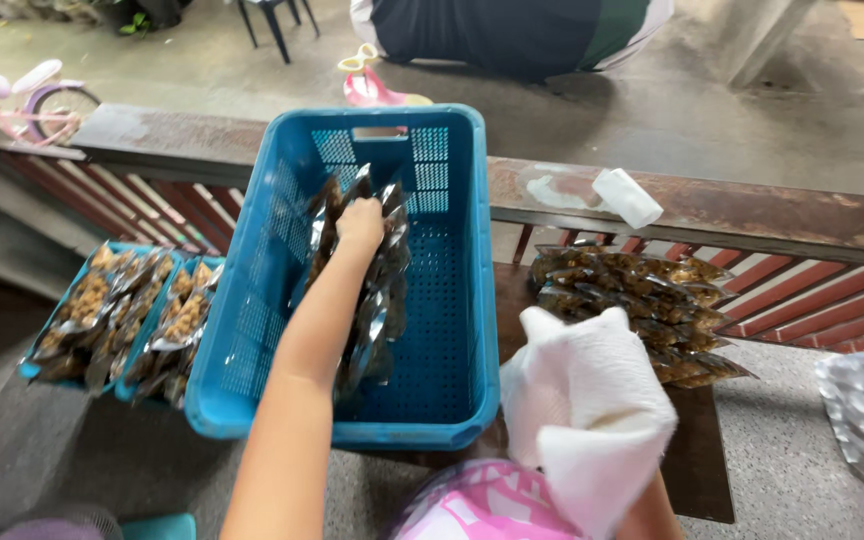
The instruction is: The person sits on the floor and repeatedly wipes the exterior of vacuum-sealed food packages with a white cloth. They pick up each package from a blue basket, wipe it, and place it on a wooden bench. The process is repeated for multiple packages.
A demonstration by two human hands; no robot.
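There is just one view, from a camera on the person's head. It looks down and a bit forward, over both arms. The left hand (359, 222) is out in front, inside the blue basket (452, 330). The right hand (592, 420) is close under the camera, low in the picture. Past the hands, the camera sees the rail (752, 205) and the ground beyond.

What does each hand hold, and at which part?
Left hand grips the upper ends of the clear snack packets in the blue crate. Right hand is hidden under a bunched white cloth.
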